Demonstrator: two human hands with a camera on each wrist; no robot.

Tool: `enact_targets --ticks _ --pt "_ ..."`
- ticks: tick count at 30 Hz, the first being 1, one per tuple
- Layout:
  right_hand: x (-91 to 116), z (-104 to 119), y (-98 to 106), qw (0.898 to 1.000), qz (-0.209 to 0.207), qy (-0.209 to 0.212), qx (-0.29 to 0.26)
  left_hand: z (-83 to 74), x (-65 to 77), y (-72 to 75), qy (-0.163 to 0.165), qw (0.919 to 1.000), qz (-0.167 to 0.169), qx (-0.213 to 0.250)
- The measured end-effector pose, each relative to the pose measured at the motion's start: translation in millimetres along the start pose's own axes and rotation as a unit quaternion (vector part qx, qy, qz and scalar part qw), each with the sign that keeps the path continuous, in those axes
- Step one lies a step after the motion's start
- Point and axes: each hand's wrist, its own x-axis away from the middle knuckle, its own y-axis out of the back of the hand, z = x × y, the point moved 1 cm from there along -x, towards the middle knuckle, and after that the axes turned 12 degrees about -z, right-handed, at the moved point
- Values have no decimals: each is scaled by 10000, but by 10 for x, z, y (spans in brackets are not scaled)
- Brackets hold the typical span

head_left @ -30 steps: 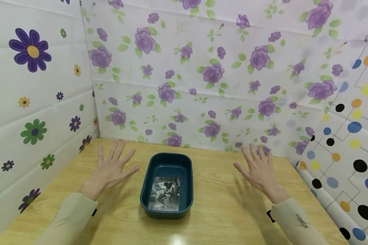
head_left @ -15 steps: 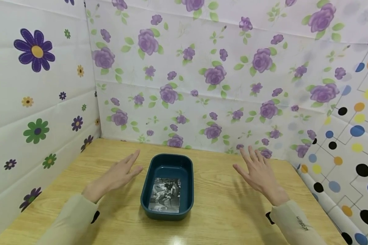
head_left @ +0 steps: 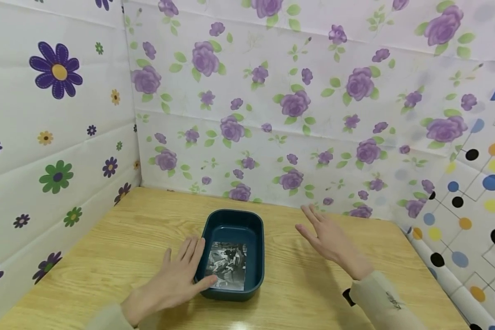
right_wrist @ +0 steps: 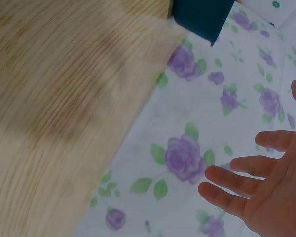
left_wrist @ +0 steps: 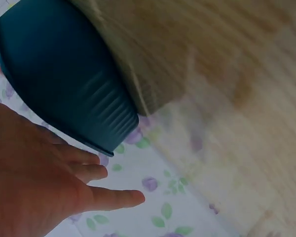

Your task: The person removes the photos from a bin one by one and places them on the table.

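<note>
The smooth, dark teal tray [head_left: 233, 233], rectangular with rounded corners and a thin raised rim, stands on the pale, wood-grained desk [head_left: 288, 284], in front of the back edge and nearer the back-left corner than the back-right one. A flat, black-and-white printed picture [head_left: 228, 266] lies inside on the tray's floor, toward the front. The left hand [head_left: 171, 279] reaches to the tray's left rim with fingers straight, the thumb spread apart across the front-left corner; whether they press on the rim I cannot tell. The right hand [head_left: 334, 240] is held over the desk's right half, apart from the tray, its fingers extended and slightly parted. Creased sheeting [head_left: 268, 151] printed with purple roses rises behind the back edge.

Compared with half a second ago, the left hand has come from beside the tray to its rim, and the right hand has drawn somewhat closer. The tray and picture keep their places on the desk.
</note>
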Motion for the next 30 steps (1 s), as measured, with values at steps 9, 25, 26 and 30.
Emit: enact_targets --ticks 9,25,26,30 --pt "-135 266 -152 9977 109 37 -672 4 43 -68 27 9998 196 53" --pt "-803 751 -610 9573 1314 1518 -2080 29 -10 -34 121 9990 424 79" --pt "-843 781 -640 9523 1495 1539 -2170 28 -11 -29 119 9989 441 84" --pt "-976 891 -747 9346 2164 1484 -2403 18 -15 -15 105 9986 496 155"
